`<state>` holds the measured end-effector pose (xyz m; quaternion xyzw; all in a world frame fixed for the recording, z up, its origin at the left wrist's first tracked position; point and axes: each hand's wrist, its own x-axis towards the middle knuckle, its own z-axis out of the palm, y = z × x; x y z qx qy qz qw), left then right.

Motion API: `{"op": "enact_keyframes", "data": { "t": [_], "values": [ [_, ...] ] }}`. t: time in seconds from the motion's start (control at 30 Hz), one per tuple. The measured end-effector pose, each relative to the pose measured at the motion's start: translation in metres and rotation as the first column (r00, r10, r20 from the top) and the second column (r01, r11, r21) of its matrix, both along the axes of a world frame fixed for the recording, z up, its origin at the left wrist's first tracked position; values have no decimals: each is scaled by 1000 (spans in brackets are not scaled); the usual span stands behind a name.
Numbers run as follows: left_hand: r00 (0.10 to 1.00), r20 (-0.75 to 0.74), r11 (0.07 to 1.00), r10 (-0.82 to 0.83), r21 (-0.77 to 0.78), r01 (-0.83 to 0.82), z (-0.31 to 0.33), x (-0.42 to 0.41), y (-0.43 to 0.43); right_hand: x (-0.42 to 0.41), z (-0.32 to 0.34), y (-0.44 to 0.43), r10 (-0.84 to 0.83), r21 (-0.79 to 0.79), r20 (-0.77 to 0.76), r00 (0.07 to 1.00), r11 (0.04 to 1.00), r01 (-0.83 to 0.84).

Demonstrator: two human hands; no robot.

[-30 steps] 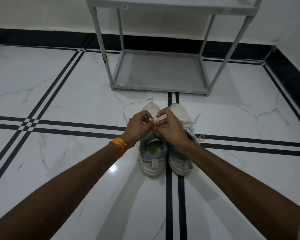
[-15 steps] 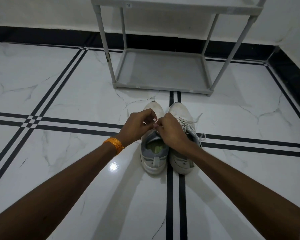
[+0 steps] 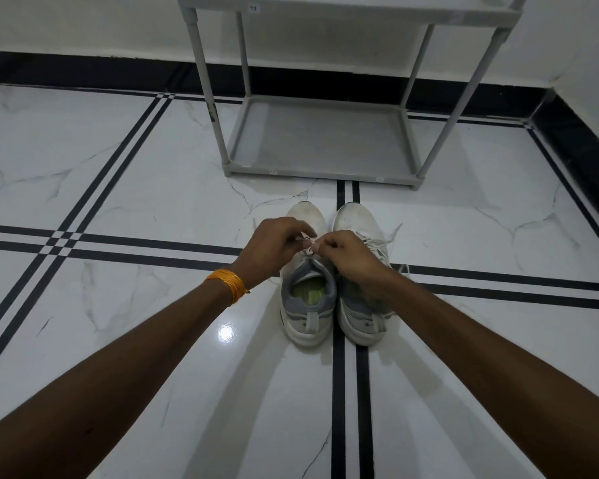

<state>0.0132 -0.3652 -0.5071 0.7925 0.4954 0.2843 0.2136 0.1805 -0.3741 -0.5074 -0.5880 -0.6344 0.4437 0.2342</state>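
Left shoe [image 3: 308, 318] on floor, just in front of rack [image 3: 322, 143]. I read left hand [image 3: 274, 247] and right hand [image 3: 350, 257] as both curled, fingertips pinching lace [image 3: 308, 249] over shoe. My judgement: lace thin, limp, light, slippery. Best hold is close to knot, under tension.

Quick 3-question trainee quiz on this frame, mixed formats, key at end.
1. True or false: the left shoe and the right shoe stand side by side on the floor, toes toward the rack.
2. What do the left hand and the right hand pinch? A) a sock B) the left shoe's lace C) a rack leg
3. Fill in: the orange band sits on the ___ wrist.
Key: 1 true; 2 B; 3 left.
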Motion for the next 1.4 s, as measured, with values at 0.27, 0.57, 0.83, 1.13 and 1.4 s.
{"op": "enact_keyframes", "data": {
  "t": [0.27, 0.57, 0.83, 1.13, 1.4],
  "values": [
    [921, -390, 997, 27, -62, -55, 9, 12, 3, -1, -2, -3, -48, 153, 128, 991, 988, 28],
    [951, 185, 674, 248, -738, -32, 16, 1, 4, 1, 13, -10, -40, 383, 275, 961, 921, -71],
    [933, 232, 692, 274, -721, -24, 15, -2, 2, -7, 25, -5, 18, 365, 518, 855, 899, -240],
    [924, 92, 907, 371, -251, -339, -17, -24, -9, 32, -3, -16, -19, 294, 629, 777, 931, -215],
    [986, -82, 989, 143, -13, -144, -22, -35, -14, 22, 4, -14, -125, 262, 474, 872, 965, -4]
  ]
}}
